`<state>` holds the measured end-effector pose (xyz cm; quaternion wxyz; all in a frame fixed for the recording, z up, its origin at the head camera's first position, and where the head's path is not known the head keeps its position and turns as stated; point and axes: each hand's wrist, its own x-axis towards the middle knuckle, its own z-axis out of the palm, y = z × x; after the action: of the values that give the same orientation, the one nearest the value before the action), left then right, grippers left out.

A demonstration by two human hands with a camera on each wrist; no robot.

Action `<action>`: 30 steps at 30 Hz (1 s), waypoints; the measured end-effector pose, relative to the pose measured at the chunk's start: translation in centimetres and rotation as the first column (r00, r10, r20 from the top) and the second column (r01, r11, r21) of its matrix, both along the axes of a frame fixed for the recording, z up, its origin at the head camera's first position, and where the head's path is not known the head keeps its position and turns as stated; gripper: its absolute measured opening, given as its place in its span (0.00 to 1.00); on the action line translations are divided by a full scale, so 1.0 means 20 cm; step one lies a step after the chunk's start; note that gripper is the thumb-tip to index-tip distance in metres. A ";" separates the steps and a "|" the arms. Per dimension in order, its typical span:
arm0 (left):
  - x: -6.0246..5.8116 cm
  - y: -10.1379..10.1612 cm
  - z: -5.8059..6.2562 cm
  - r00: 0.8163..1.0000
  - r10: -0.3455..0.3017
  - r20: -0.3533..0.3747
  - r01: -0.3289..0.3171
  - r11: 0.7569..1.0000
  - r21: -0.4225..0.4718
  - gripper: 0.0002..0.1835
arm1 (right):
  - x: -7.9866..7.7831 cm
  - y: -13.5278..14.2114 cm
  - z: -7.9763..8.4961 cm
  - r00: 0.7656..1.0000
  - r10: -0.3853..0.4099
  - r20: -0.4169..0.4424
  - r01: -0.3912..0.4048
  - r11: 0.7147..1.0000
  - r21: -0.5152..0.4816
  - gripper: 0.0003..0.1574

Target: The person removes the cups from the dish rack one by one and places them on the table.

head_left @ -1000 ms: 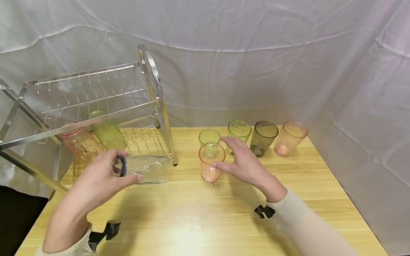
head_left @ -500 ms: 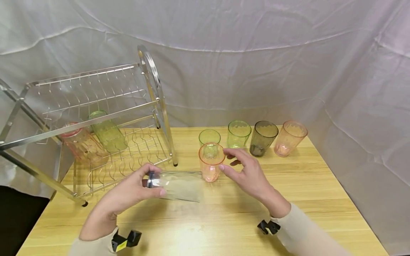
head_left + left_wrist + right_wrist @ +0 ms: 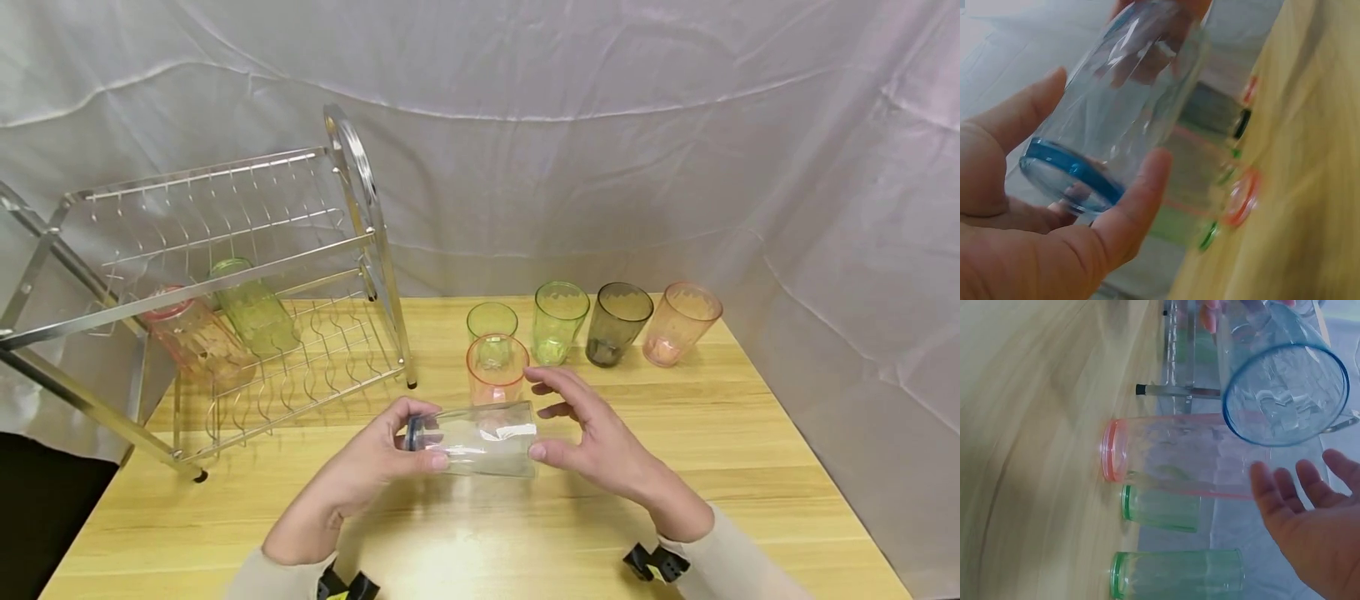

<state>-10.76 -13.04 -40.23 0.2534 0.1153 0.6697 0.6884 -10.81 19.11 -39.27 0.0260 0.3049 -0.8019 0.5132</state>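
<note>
My left hand (image 3: 371, 467) grips a clear bluish drinking glass (image 3: 483, 442) around its thick base. The glass lies on its side in the air, its rim turned to the right. In the left wrist view the blue base (image 3: 1072, 169) sits between thumb and fingers. My right hand (image 3: 611, 446) is spread beside the rim with bent, relaxed fingers; in the right wrist view a gap shows between its fingertips and the blue rim (image 3: 1230, 422). Just behind the held glass stands an upright pink glass (image 3: 497, 367), partly hidden by it.
A green glass (image 3: 491, 319) stands behind the pink one. To the right stand another green glass (image 3: 561, 321), a dark grey glass (image 3: 617, 321) and a second pink glass (image 3: 681, 325). At left, a two-tier metal rack (image 3: 390, 292) holds tilted red (image 3: 198, 342) and green (image 3: 258, 312) glasses.
My left hand has carried the bluish glass rightward and toward me, away from the rack. My right hand has drawn back slightly from the upright pink glass, toward the held glass's rim.
</note>
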 end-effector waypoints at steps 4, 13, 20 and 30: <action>0.01 0.06 -0.03 0.999 0.035 0.033 -0.037 0.998 0.047 0.40 | 0.02 0.01 0.00 0.993 0.062 0.097 -0.064 0.998 0.014 0.60; 0.03 0.15 -0.07 0.997 0.008 0.079 -0.020 0.989 0.146 0.43 | 0.04 0.05 0.00 0.982 0.054 0.181 -0.055 0.998 -0.002 0.55; 0.03 0.18 -0.11 0.998 -0.018 0.059 0.010 0.991 0.133 0.41 | 0.04 0.10 0.03 0.986 0.018 0.163 -0.024 0.999 0.031 0.51; 0.05 0.23 -0.11 0.999 -0.013 -0.044 0.012 1.000 -0.029 0.38 | 0.03 0.14 0.05 0.989 0.029 0.147 -0.038 0.997 0.059 0.50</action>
<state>-9.82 -8.50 -42.53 0.2446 0.1309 0.6842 0.6744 -10.16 21.83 -38.28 -0.0510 0.2807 -0.8119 0.5094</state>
